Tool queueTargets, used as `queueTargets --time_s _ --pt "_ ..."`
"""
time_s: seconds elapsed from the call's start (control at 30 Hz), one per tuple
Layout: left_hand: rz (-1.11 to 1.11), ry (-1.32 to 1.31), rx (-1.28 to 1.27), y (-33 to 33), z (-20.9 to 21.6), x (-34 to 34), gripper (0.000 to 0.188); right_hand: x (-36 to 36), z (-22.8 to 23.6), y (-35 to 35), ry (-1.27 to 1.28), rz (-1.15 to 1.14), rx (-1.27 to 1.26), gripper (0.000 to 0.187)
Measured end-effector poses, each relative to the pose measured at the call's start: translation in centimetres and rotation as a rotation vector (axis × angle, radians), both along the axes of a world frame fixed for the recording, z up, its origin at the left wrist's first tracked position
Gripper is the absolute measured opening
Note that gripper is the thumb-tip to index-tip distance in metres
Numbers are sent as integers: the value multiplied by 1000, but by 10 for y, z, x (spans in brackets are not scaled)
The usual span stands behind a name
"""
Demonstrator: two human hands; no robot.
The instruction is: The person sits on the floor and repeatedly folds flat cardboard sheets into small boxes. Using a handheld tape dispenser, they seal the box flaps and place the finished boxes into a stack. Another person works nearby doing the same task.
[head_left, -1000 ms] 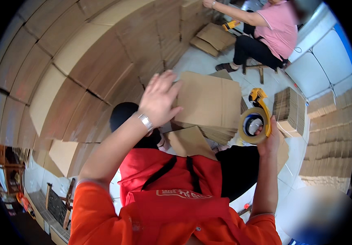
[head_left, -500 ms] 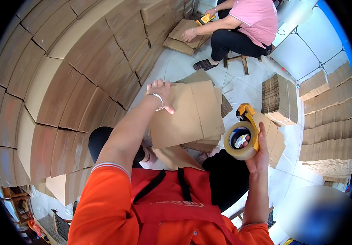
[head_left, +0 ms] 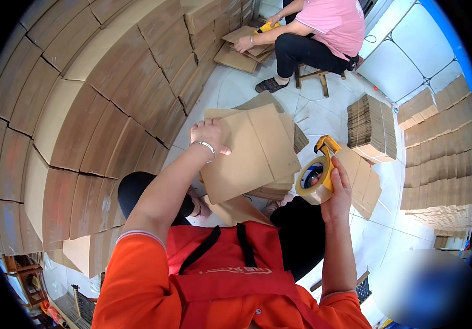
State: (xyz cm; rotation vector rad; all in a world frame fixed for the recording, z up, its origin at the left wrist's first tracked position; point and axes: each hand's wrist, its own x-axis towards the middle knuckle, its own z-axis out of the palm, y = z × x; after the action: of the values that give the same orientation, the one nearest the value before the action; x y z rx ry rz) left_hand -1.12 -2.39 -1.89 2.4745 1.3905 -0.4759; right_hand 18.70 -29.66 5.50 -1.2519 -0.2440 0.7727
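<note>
In the head view, the flattened cardboard box (head_left: 253, 156) lies at the centre, on top of a stack of cardboard sheets (head_left: 271, 191). Since half a second ago it has swung a little anticlockwise, so corners of the sheets beneath now peep out at its 11 and 2 o'clock. The left hand (head_left: 208, 137) rests on its 10 o'clock corner, fingers more bent than before, thumb on the face; whether it pinches the edge I cannot tell. At 3 to 4 o'clock from the box, the right hand (head_left: 336, 192) grips the yellow tape dispenser (head_left: 328, 166), whose tape roll (head_left: 317, 193) now shows a narrower oval. At 1 o'clock, the pink-shirted co-worker (head_left: 337, 24) leans over cardboard pieces (head_left: 241, 56), as half a second ago.
</note>
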Motion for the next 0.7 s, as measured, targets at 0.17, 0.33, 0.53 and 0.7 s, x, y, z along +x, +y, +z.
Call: queueTargets --time_s 0.17,0.33,0.53,0.7 --pt "64 92 32 -3 32 0 97 0 2 1 -21 -7 8 34" --pt "-116 -24 128 35 43 -16 93 7 12 7 -91 7 -17 33" --pt "-85 16 -29 5 16 -8 86 5 11 16 -87 -19 -4 33" --pt "-63 77 27 -9 6 2 98 -13 -11 13 -110 -18 -105 34"
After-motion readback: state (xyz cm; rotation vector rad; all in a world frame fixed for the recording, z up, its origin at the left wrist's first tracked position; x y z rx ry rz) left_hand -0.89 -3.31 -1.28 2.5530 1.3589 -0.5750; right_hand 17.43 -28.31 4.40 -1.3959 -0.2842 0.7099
